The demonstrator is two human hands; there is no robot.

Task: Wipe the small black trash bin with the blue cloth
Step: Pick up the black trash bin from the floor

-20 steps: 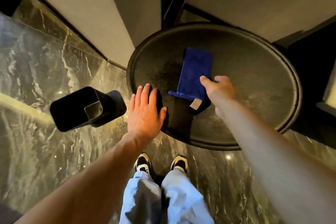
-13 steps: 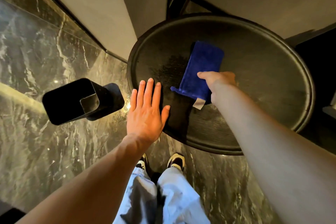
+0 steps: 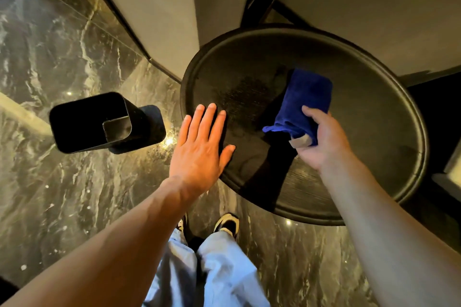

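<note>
The small black trash bin (image 3: pixel 92 121) stands on the marble floor at the left, square-mouthed and empty, apart from both hands. My right hand (image 3: pixel 321 139) grips the folded blue cloth (image 3: pixel 305 98) by its near end, lifted a little above the round black table (image 3: pixel 374 117); a pale label shows at the cloth's corner. My left hand (image 3: pixel 199 149) is flat with fingers spread over the table's left edge, to the right of the bin.
Pale wall panels (image 3: pixel 154 15) with dark trim rise behind the table and bin. Dark glossy marble floor (image 3: pixel 62 194) spreads to the left and below. My two shoes (image 3: pixel 225 225) and light trousers are just in front of the table.
My right hand has closed on the blue cloth and raised it off the table. The left hand stays spread at the table's edge. The bin has not moved.
</note>
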